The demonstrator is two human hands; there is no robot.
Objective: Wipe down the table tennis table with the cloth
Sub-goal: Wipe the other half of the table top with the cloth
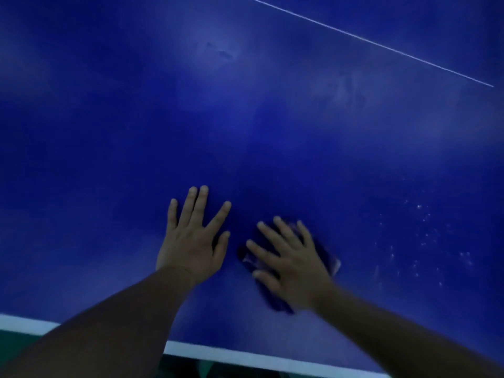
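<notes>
Cloth [334,264] mostly hidden under right hand [293,264], dark and blurred, near the worktop [272,118] front edge. Right fingers spread, pressing it flat. Left hand [191,241] splayed on worktop beside it.

The left hand [192,238] is lying flat on the blue table [245,126], fingers spread. Just beside it, the right hand [293,264], slightly blurred, is pressing a dark blue cloth [276,304] against the surface with straight fingers. White specks [422,236] are showing farther right, and a white edge stripe [245,353] is running along the near side.
</notes>
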